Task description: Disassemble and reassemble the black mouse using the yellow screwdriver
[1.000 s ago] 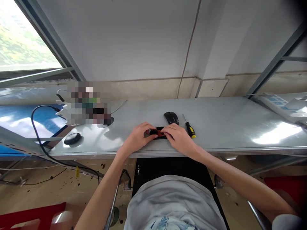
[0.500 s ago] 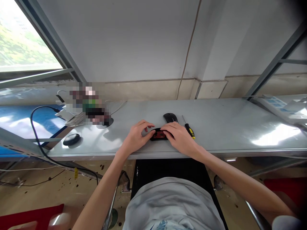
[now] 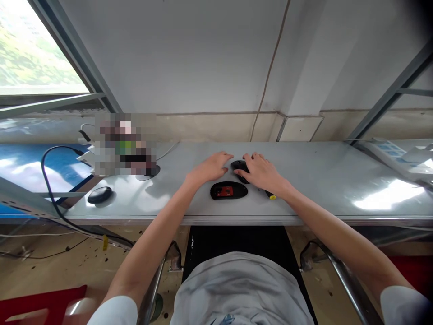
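My right hand (image 3: 263,173) is on a black mouse shell (image 3: 238,167), its thumb across the near side and its fingers at the far right edge. To the left of the shell, my left hand (image 3: 210,168) has its thumb and fingers apart, with nothing visible between them. An opened mouse base (image 3: 239,191) with a red circuit board inside lies untouched nearer the table's front edge. Beneath my right hand, the yellow-and-black handle end of a screwdriver (image 3: 271,195) pokes out; the rest of it is hidden.
A black mouse-like rounded object (image 3: 100,195) rests at the table's left. Behind it are a blurred-out item on a round dark base (image 3: 154,172) and a black cable (image 3: 43,168). White items (image 3: 402,155) are at the far right, and metal posts (image 3: 394,92) frame the table.
Both hands have let go of the mouse base and moved away from me to the black shell. My right hand has taken hold of the shell and now covers most of the screwdriver.
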`<state>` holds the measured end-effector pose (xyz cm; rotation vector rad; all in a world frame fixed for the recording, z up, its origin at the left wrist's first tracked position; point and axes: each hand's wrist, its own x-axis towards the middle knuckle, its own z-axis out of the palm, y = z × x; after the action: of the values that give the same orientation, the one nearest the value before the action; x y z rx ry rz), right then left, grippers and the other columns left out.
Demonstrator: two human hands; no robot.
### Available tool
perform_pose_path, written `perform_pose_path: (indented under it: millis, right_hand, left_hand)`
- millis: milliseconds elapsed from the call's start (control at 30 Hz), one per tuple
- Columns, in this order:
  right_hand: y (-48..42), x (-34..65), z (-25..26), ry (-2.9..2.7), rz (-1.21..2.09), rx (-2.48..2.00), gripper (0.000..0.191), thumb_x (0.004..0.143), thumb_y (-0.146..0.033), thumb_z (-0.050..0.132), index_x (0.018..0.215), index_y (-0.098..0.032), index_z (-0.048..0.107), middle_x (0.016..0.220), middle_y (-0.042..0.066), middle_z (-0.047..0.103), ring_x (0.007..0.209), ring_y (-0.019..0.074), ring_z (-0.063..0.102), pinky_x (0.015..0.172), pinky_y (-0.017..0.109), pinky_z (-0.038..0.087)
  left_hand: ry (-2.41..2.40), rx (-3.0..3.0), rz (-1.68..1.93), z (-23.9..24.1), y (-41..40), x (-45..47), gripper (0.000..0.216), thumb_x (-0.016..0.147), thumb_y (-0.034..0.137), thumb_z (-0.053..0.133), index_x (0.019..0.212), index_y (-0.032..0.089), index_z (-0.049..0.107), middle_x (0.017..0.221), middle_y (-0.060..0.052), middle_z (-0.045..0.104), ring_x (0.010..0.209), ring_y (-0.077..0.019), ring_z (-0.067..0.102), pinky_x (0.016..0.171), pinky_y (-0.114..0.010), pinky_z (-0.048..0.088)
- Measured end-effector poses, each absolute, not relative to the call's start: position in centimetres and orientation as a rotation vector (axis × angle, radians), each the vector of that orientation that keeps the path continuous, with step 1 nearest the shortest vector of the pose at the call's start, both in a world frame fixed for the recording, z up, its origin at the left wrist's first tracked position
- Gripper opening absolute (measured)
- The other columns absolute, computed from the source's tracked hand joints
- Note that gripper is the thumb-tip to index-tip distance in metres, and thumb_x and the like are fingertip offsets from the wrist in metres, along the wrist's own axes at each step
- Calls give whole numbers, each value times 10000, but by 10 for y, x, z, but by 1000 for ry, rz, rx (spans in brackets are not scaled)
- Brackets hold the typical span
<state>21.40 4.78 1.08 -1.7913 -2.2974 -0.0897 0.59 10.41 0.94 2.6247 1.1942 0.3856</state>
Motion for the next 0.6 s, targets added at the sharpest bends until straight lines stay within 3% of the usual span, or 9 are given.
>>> perform_pose_path:
  millis: [133, 333, 600]
  right_hand:
    - [49, 213, 10, -2295, -26, -1784, 445, 1020, -533, 502, 1230, -147, 570, 1050, 169, 653, 1028, 360, 611, 792, 424, 471]
    - [50, 214, 10, -2312, 62, -1752, 459, 983, -596, 538, 1169, -179, 581, 1023, 141, 658, 996, 334, 607, 738, 382, 435]
    - [47, 214, 12, -2314, 148, -1725, 335, 967, -448, 557, 1155, -172, 576, 1026, 147, 645, 998, 329, 598, 709, 369, 434]
  left_hand:
    - [1162, 2643, 277, 4, 112, 10, 493, 959, 268, 473, 1445, 211, 534, 1496, -116, 541, 1403, -314, 479, 1071, -417, 458]
    - [1073, 2618, 315, 3, 115, 10, 350, 959, 342, 468, 1201, 198, 675, 1252, -116, 689, 1169, -299, 634, 945, -383, 496]
    - [1214, 2554, 311, 3, 111, 7, 585, 986, 460, 457, 1496, 173, 474, 1559, -145, 483, 1461, -330, 415, 1122, -442, 413]
